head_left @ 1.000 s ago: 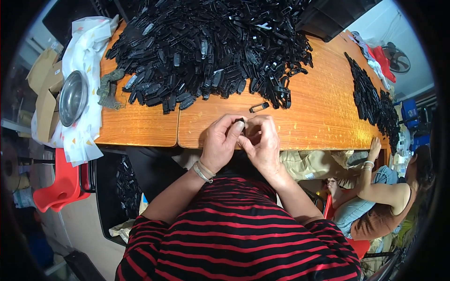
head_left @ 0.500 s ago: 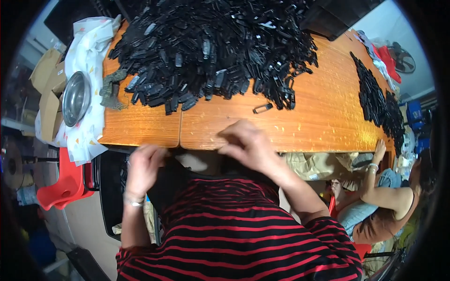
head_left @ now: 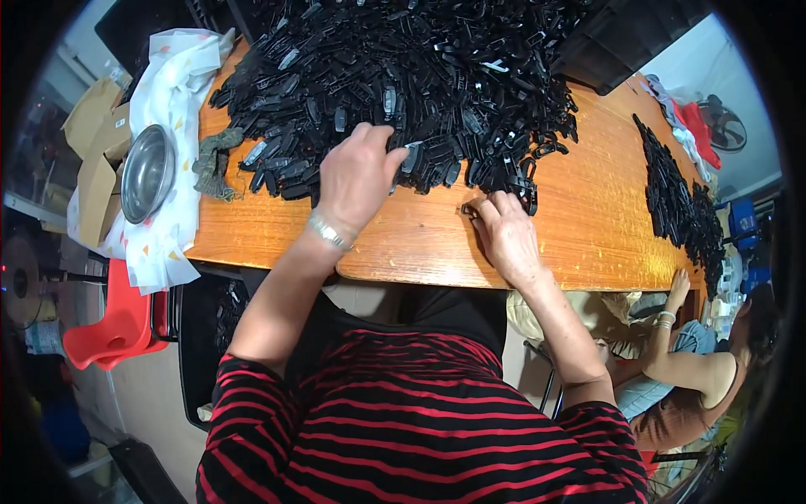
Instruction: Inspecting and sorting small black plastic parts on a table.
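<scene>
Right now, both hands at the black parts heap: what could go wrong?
1. The left hand rests on the edge of the loose pile of black plastic parts; pulling one out could drag its neighbours across the wooden table.
2. The right hand works near the table's front edge, so a fumbled piece may drop to the floor.
3. The steel bowl sits on cloth overhanging the left edge and might slide if snagged.

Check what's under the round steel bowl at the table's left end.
The round steel bowl sits on a crumpled white cloth with small coloured specks, draped over the left end of the orange wooden table. Whatever lies beneath the cloth is covered.
</scene>
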Motion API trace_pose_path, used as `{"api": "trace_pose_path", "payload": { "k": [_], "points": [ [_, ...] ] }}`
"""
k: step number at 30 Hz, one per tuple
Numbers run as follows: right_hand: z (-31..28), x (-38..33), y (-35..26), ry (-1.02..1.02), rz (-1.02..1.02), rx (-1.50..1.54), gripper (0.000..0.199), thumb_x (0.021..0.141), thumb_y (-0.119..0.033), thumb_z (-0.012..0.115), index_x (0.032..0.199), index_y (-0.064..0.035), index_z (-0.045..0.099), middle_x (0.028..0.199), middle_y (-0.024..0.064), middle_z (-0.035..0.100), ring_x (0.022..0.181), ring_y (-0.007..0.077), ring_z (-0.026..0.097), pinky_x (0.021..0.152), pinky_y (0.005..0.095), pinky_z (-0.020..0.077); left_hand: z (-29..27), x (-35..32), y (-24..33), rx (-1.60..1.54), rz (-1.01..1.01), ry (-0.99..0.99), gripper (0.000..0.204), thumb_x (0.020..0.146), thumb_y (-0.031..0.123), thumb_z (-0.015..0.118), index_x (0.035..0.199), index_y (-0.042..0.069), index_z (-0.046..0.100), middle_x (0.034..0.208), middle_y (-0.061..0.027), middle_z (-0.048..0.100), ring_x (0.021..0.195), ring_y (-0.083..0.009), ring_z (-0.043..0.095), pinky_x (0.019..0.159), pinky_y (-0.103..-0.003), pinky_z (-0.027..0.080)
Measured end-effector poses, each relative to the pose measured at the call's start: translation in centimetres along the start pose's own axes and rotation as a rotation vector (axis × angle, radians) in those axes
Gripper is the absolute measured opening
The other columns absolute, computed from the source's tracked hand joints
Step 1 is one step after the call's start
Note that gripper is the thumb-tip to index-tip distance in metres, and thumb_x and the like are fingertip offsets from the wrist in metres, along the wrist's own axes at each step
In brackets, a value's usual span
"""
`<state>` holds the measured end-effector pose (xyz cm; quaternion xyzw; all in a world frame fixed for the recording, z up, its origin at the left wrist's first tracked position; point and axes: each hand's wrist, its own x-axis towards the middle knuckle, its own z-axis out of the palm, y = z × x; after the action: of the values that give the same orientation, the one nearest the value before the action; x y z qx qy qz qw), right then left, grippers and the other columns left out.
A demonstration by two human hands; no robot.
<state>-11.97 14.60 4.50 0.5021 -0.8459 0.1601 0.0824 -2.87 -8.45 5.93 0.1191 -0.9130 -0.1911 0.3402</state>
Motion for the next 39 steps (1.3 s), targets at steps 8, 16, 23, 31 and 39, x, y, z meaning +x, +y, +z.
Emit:
{"api": "trace_pose_path", "payload": {
  "k": [8, 16, 23, 31, 39],
  "points": [
    [0.4, -1.1, -0.7, -0.112, 0.018, 0.104, 0.031, 0.086, -0.014, 0.065, 0.116, -0.0076, 0.058, 0.092, 0.0163, 0.058, 0.076, 0.0371, 0.062, 0.064, 0.0434, 0.0524, 2.4, 1.4, -0.1, 0.100, -0.137, -0.061, 0.028, 0.078, 0.017, 0.073, 0.101, 0.003, 0.067, 0.088, -0.0137, 0.066, 0.080, -0.0317, 0.065, 0.071, -0.039, 0.053],
    [-0.1, -0.5, -0.5, -0.147, 0.041, 0.139, 0.037, 0.080, -0.012, 0.070, 0.114, -0.0030, 0.059, 0.094, 0.0195, 0.065, 0.083, 0.0379, 0.064, 0.068, 0.0417, 0.0530, 1.8, -1.1, 0.1, -0.046, -0.149, -0.033, 0.024, 0.076, 0.010, 0.072, 0.098, 0.001, 0.068, 0.083, -0.0114, 0.064, 0.072, -0.0266, 0.064, 0.066, -0.035, 0.051],
    [-0.1, 1.9, -5.0, 0.175, 0.200, 0.598, 0.029, 0.085, -0.007, 0.068, 0.111, 0.0011, 0.058, 0.083, 0.0128, 0.065, 0.076, 0.0203, 0.066, 0.067, 0.0288, 0.0518, 1.4, -3.5, 1.5, -0.872, -0.587, -0.121, 0.018, 0.083, 0.007, 0.070, 0.094, -0.003, 0.061, 0.070, -0.0062, 0.066, 0.060, -0.0080, 0.062, 0.054, -0.023, 0.049],
    [2.1, 2.3, -5.9, 0.299, 0.275, 0.654, 0.021, 0.089, -0.006, 0.065, 0.108, -0.0003, 0.058, 0.087, 0.0052, 0.063, 0.074, 0.0092, 0.059, 0.064, 0.0252, 0.0499, 1.9, -6.5, 4.0, -1.306, -0.525, -0.172, 0.013, 0.089, 0.003, 0.064, 0.098, 0.003, 0.055, 0.091, -0.0028, 0.061, 0.079, -0.0046, 0.058, 0.067, -0.018, 0.048],
    [2.0, 2.0, -5.5, 0.258, 0.297, 0.908, 0.023, 0.090, -0.001, 0.063, 0.112, -0.0003, 0.056, 0.091, 0.0008, 0.060, 0.079, 0.0052, 0.055, 0.072, 0.0202, 0.0470, 2.1, -6.4, 2.6, -1.748, -0.782, -0.344, 0.027, 0.093, 0.015, 0.063, 0.117, 0.005, 0.056, 0.098, -0.0014, 0.062, 0.082, -0.0075, 0.060, 0.073, -0.021, 0.048]
  ]
}}
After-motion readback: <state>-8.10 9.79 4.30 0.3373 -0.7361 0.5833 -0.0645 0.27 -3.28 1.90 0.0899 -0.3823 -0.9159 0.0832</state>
